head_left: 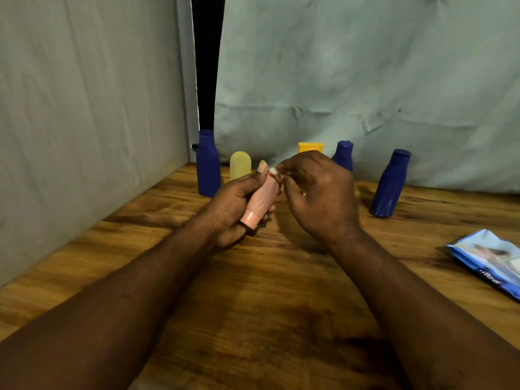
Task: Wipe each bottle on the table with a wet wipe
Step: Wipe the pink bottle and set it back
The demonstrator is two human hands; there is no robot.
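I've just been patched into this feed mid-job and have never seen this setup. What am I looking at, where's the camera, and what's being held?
There is no machine here: these are a person's two bare hands, seen by one camera worn on the head, looking forward and down. The left hand grips a pink bottle, cap end toward the camera. The right hand pinches a small white wipe against the bottle's far end. Behind them on the wooden table stand a left blue bottle, a pale yellow bottle, an orange container partly hidden by the right hand, a middle blue bottle and a right blue bottle. A blue wipes pack lies at the right edge.
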